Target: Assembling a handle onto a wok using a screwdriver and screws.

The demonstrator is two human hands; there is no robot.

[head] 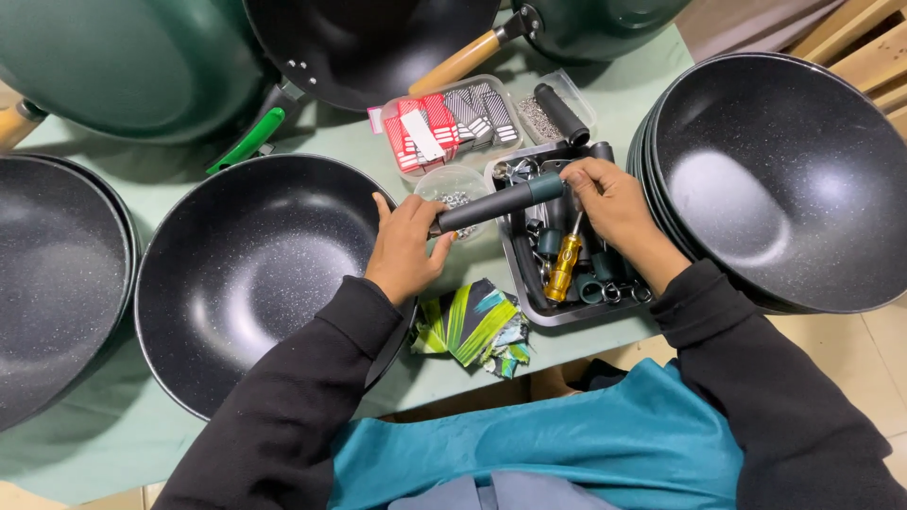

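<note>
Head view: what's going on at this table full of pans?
A person holds a dark pan handle between both hands: the left hand grips its black end, the right hand its green end. Below sits a metal tray of parts with a yellow-handled screwdriver. A black speckled pan rests beside the left hand.

Left hand [404, 247]: grips the lower end of a dark pan handle [496, 200], frame centre.
Right hand [614, 203]: pinches its teal tip.
Below: metal tray [529, 302], yellow-handled screwdriver [563, 267].
Left: black wok [246, 274].
</note>
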